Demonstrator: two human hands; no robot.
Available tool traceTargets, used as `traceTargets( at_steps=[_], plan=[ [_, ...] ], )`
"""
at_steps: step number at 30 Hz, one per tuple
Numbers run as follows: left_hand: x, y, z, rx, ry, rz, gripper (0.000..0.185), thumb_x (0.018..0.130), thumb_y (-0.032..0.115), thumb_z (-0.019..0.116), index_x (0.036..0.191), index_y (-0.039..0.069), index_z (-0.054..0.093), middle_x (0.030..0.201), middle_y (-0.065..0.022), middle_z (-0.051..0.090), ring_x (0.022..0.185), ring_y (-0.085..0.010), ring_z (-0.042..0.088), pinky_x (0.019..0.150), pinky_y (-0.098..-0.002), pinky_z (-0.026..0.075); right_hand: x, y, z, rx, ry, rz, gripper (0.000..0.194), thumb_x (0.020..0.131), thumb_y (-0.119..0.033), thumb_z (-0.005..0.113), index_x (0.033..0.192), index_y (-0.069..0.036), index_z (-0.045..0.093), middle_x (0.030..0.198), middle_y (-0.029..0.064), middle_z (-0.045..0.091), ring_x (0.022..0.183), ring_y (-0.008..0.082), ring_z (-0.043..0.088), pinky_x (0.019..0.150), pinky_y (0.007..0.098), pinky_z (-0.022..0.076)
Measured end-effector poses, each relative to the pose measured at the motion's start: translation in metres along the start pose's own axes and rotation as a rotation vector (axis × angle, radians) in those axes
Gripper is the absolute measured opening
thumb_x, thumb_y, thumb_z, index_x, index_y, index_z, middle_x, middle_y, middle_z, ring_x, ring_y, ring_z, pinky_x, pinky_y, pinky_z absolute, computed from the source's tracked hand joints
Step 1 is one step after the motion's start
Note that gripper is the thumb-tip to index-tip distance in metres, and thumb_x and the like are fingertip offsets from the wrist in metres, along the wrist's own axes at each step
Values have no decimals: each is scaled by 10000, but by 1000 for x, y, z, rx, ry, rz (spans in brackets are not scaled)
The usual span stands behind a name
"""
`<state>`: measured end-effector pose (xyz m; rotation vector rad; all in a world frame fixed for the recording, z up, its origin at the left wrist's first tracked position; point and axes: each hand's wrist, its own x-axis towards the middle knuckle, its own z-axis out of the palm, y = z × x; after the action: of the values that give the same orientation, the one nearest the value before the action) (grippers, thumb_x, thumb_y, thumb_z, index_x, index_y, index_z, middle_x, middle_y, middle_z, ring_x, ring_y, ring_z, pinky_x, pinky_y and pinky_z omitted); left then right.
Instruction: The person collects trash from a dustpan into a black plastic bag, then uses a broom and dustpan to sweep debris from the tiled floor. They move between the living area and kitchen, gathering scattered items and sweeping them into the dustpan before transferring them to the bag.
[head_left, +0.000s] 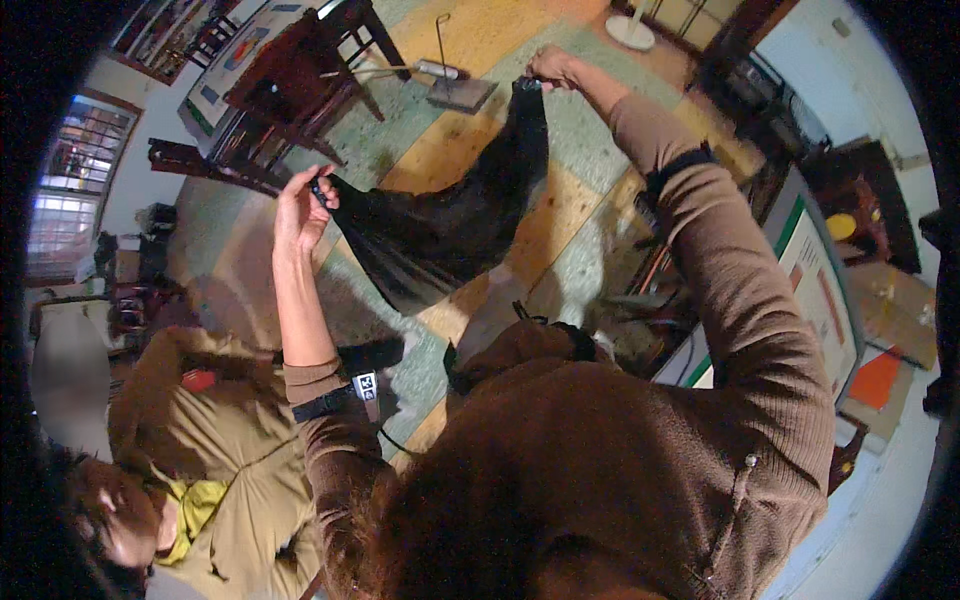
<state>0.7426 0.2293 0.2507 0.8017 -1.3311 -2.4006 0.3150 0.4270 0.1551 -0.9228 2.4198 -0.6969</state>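
Note:
A black cloth (442, 232), perhaps a garment, hangs in a sagging curve between my two hands above the floor. My left hand (306, 206) pinches its gathered left end between thumb and fingers. At the far side, my right hand (553, 69) grips the other end, and the arm on that side is stretched out farther. The middle of the cloth droops below both hands. Black bands are strapped around both of my brown sleeves.
Another person in a tan coat (232, 420) is close at my left. A dark wooden chair (281, 82) stands by a table at the upper left. A dustpan (463, 95) lies on the patterned floor (574, 217). A green-edged board (821, 292) is at the right.

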Motion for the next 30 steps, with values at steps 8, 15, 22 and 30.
traceTargets(
  at_steps=[8, 15, 22, 30],
  plan=[
    [133, 23, 68, -77, -94, -88, 192, 825, 208, 559, 878, 24, 552, 708, -27, 520, 642, -175, 496, 586, -300, 382, 62, 47, -77, 381, -90, 358, 223, 827, -192, 588, 690, -17, 590, 557, 84, 553, 350, 169, 451, 318, 307, 332],
    [313, -15, 109, -185, -186, -243, 200, 802, 163, 590, 900, 0, 530, 746, -82, 563, 704, -218, 576, 602, -319, 466, 157, 48, -77, 1152, 3, 357, 125, 830, -19, 480, 809, 8, 601, 638, 67, 563, 439, 132, 498, 385, 285, 464],
    [424, -91, 232, 370, -245, 410, 278, 852, 304, 518, 1004, 74, 555, 958, -101, 590, 880, -223, 577, 766, -351, 487, 176, 38, -90, 788, -376, -29, 175, 842, -98, 534, 954, -15, 640, 869, 64, 646, 756, 140, 597, 699, 260, 478],
    [575, -74, 286, -123, -435, -276, 354, 791, 288, 625, 1087, 104, 567, 1007, -46, 602, 959, -167, 548, 860, -325, 431, 284, 92, -153, 746, -242, -137, 273, 857, -188, 560, 1052, -1, 601, 947, 61, 634, 821, 139, 575, 746, 251, 451]
  ],
)
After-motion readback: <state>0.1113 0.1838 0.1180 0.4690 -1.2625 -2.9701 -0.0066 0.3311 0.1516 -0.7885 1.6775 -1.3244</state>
